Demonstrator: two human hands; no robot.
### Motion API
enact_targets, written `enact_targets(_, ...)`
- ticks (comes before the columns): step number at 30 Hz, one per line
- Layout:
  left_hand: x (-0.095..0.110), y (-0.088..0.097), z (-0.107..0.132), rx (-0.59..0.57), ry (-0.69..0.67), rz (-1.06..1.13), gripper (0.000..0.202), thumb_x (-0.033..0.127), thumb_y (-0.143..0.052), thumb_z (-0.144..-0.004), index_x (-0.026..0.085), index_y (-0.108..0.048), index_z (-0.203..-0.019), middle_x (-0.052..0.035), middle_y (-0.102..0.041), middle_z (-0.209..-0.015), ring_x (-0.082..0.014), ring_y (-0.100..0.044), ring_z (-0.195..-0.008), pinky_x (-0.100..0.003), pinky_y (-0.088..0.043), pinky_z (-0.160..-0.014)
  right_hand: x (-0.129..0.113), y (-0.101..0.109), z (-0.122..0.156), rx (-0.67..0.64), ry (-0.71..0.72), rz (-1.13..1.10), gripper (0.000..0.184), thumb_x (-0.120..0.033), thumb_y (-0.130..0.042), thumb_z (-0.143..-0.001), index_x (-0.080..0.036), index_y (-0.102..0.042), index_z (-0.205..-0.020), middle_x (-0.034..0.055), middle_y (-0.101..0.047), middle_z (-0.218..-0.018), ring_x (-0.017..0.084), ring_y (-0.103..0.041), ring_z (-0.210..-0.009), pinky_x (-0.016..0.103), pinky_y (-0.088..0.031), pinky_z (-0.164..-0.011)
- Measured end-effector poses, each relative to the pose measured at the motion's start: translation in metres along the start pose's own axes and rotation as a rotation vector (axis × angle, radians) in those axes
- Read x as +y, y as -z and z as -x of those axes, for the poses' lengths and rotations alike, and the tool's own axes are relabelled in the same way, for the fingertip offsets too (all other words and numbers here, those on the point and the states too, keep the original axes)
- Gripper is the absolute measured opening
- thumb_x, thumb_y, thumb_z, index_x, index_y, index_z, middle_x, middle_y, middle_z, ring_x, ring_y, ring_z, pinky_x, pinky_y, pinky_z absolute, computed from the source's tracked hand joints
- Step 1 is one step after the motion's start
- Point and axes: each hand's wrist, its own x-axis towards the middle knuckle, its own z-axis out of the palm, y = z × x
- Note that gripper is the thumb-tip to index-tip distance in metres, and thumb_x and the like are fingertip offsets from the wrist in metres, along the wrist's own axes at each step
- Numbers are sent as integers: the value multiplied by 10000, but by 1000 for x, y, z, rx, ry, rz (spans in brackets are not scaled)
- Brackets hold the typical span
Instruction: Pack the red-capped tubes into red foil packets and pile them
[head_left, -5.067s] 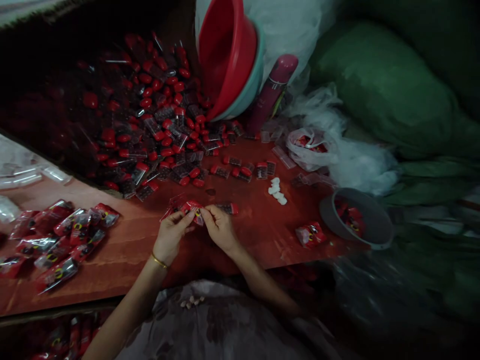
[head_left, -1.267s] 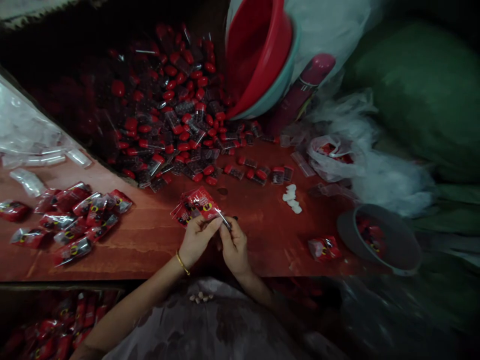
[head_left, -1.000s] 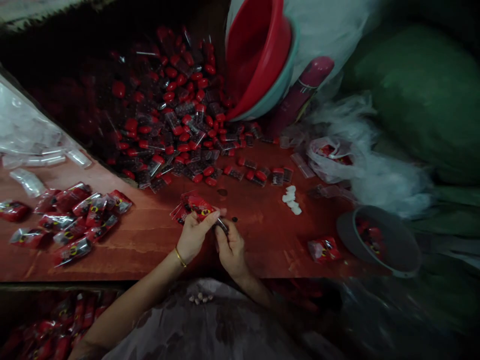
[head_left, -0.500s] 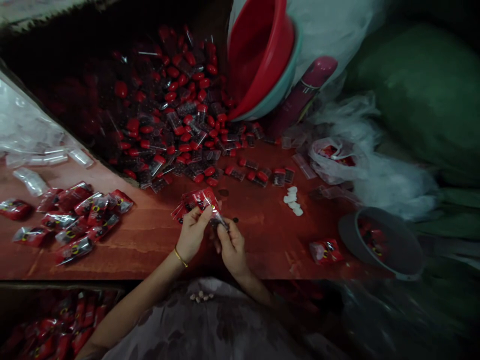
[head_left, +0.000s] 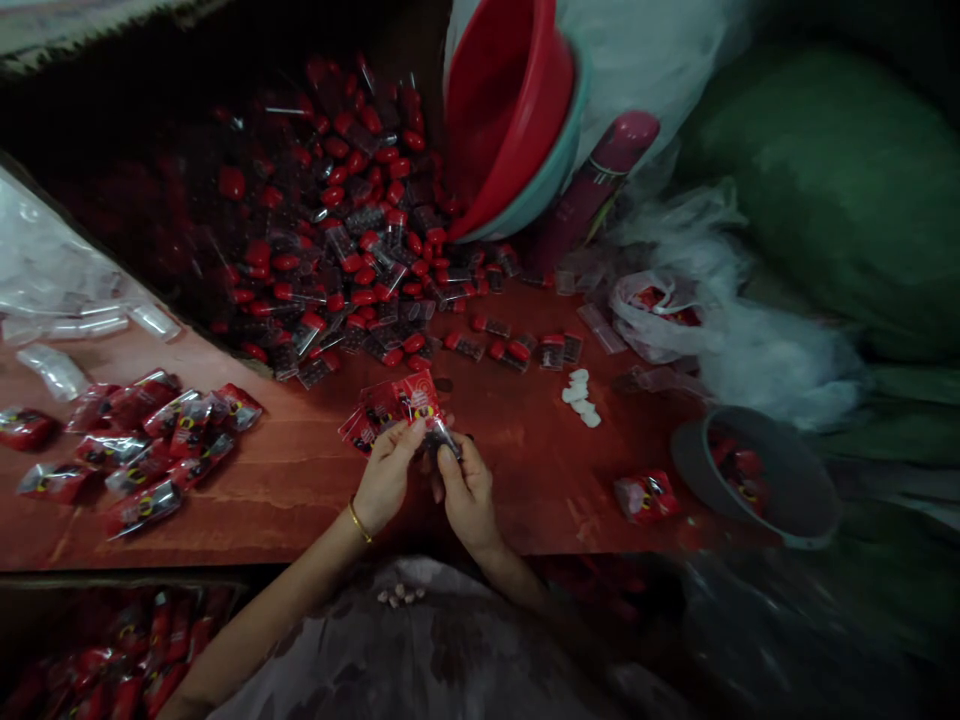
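Small red-capped clear box [head_left: 441, 437] pinched in right hand [head_left: 466, 492] at mouth of red printed sachet [head_left: 415, 397], itself nipped by left hand [head_left: 385, 478] just above table edge. Likely slip off sachet mouth (thin film, easily buckled). Worn reddish wooden tabletop [head_left: 300, 480]; dim, cluttered room, green sacks [head_left: 832, 190] beside.

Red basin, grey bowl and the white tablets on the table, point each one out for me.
red basin [head_left: 502, 110], head view, on its inner wall.
grey bowl [head_left: 697, 462], head view, on its near rim.
white tablets [head_left: 579, 396], head view, on the middle of the small cluster.
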Motion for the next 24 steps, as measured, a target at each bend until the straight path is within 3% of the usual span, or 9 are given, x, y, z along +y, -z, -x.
enact_targets(3,1,1,-1,-70,-15,-34,328,476,-682,-679,173,-690,-806,27,-542,-493,-88,-472,-421,-212,-434,-438,0,0,0,16,8,24,217,-396,-409,-908,-206,-514,-914,-74,-428,-533,79,-401,-417,196,-349,-411)
enact_targets(7,2,2,-5,-26,-115,-156,302,458,-684,-683,161,-686,-740,16,-575,-540,-86,-487,-479,-204,-434,-493,5,7,-3,40,51,136,183,-358,-432,-901,-215,-538,-943,-23,-559,-662,113,-530,-564,220,-435,-518)
enact_targets(10,0,4,-7,-5,-246,-348,232,384,-702,-682,157,-692,-729,-14,-654,-652,-119,-545,-587,-230,-453,-593,10,19,-9,48,129,269,200,-310,-445,-892,-225,-561,-1032,33,-646,-885,160,-608,-796,278,-491,-698)
enact_targets(13,-6,7,-9,-49,-350,-593,191,330,-684,-709,182,-716,-826,-41,-711,-777,-174,-606,-714,-281,-465,-712,15,36,-14,89,250,397,252,-266,-460,-883,-228,-581,-1100,73,-634,-1082,197,-579,-1007,359,-460,-879)
enact_targets(17,-15,8,-15,-133,-417,-819,207,335,-652,-743,238,-716,-915,-51,-728,-900,-209,-646,-816,-305,-466,-778,24,61,-20,32,362,495,200,-224,-501,-867,-225,-657,-994,71,-683,-980,201,-608,-925,374,-479,-835)
enact_targets(24,-34,9,-23,-208,-490,-911,237,328,-639,-764,252,-704,-979,-83,-714,-1001,-242,-640,-983,-359,-459,-890,30,80,-25,1,494,627,160,-186,-520,-850,-218,-676,-867,56,-715,-849,190,-629,-777,361,-488,-732)
